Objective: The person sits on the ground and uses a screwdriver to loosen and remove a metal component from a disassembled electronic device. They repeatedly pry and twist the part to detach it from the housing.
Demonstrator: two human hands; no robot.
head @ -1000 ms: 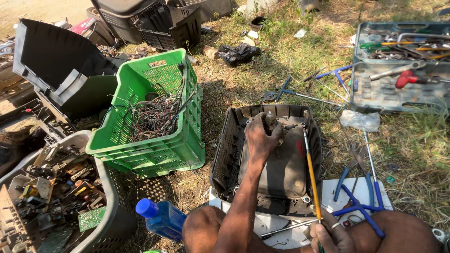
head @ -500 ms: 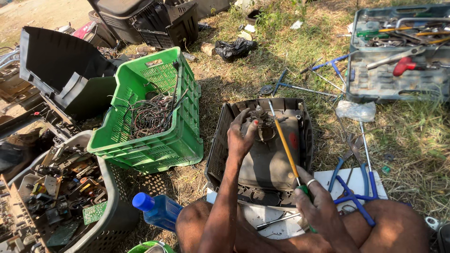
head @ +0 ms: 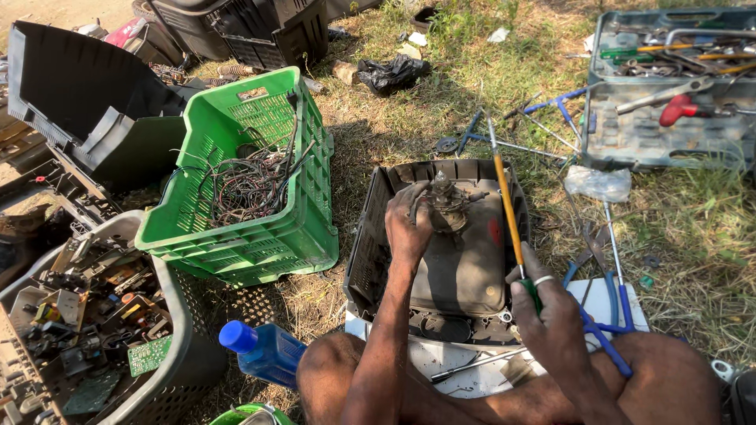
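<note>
Screwdriver [head: 508, 208] now steeper in right hand [head: 551, 315], blue-capped bottle [head: 264, 352] below-left.

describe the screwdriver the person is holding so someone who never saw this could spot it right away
Start at the dark, dusty old television shell lying open-side up on the grass in the middle. Along its right edge the right hand grips a long yellow-shafted screwdriver, tip pointing away. Unlike the blue-handled tools lying on the ground beside it, it is yellow, held in the hand and crosses the shell's rim.
</note>
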